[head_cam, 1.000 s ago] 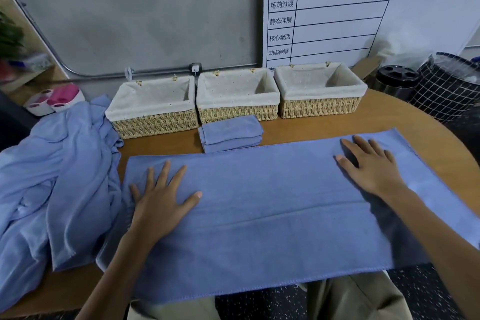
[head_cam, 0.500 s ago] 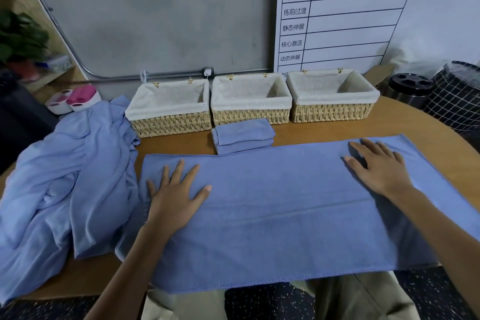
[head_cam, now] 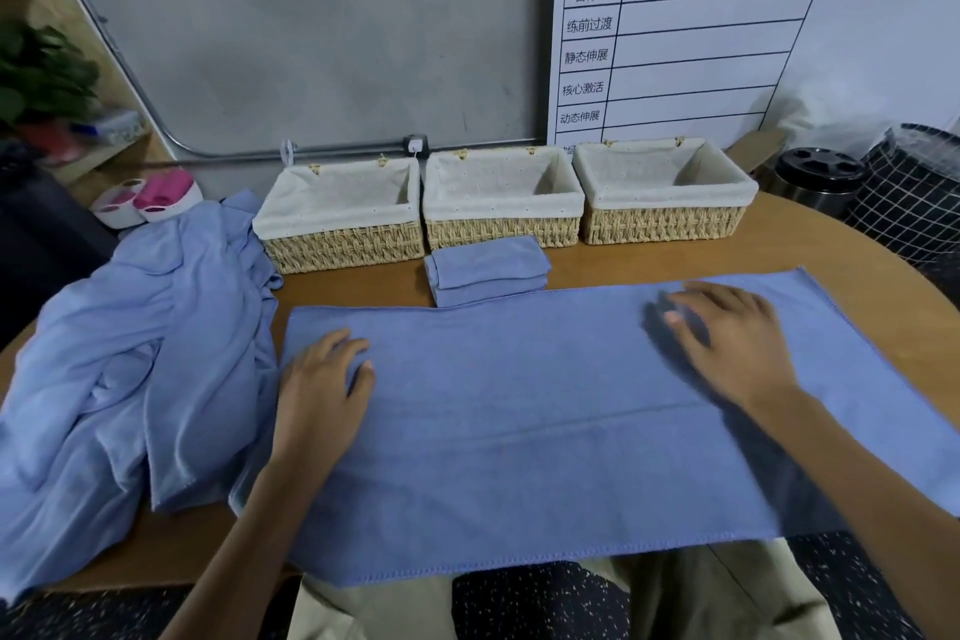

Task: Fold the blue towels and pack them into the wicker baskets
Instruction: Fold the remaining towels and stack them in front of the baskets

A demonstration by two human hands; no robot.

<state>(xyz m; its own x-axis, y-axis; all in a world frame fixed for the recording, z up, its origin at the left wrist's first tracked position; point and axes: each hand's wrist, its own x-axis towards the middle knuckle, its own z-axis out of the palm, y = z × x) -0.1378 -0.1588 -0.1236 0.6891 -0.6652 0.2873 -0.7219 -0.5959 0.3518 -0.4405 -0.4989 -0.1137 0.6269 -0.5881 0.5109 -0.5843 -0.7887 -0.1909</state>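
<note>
The round wooden table (head_cam: 857,244) carries all the work. The largest thing on it is the pile of unfolded blue towels (head_cam: 130,369) at the left side, crumpled and hanging partly over the edge; I judge it holds several towels, so most of the folding is not yet done.

Next in size is the spread towel (head_cam: 519,431) in the middle, lying flat in front of the person, with its near edge over the table rim. It seems to be doubled already along its length, but I cannot be sure of this. It is not yet folded to a small packet.

Behind it stand three wicker baskets in a row against the wall: the left basket (head_cam: 343,244), the middle basket (head_cam: 501,229) and the right basket (head_cam: 662,224). All three show only their white lining, so nothing is packed yet.

One folded towel (head_cam: 485,270) lies just in front of the middle basket, touching the far edge of the spread towel. It is ready but still outside.

The left hand (head_cam: 322,390) rests flat on the left end of the spread towel, fingers straight and together, holding nothing. The right hand (head_cam: 737,343) lies on the right part; it is blurred, its fingers seem slightly bent on the cloth, and I cannot tell if they pinch it.
</note>
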